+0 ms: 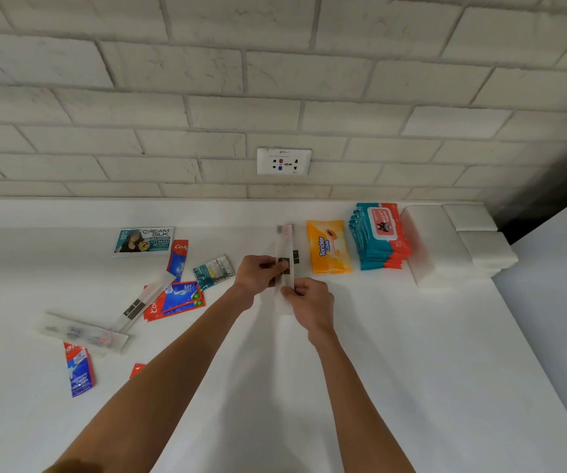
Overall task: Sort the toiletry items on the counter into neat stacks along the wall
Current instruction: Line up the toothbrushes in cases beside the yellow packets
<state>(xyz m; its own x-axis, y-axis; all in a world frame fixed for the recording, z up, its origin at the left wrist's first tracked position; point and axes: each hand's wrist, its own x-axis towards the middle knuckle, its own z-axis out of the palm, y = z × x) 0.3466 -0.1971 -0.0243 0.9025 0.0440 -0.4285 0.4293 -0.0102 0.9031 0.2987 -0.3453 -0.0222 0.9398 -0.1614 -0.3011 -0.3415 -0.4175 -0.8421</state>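
- L hand (258, 273) pinches the clear toothbrush sleeves (284, 240) mid-length, R hand (311, 300) grips their near end — both clamped on them, prob. to square the edges.
- Sleeves point lengthwise at the wall (207, 97), just left of the orange wipes pack (329, 247), so the row carries on from the teal wipes stack (379, 237) and white tissue packs (445, 240).
- Loose at left: spare sleeves (138, 303), toothpaste sachets (176, 300), shampoo sachet (143, 240) — approx. half sorted.
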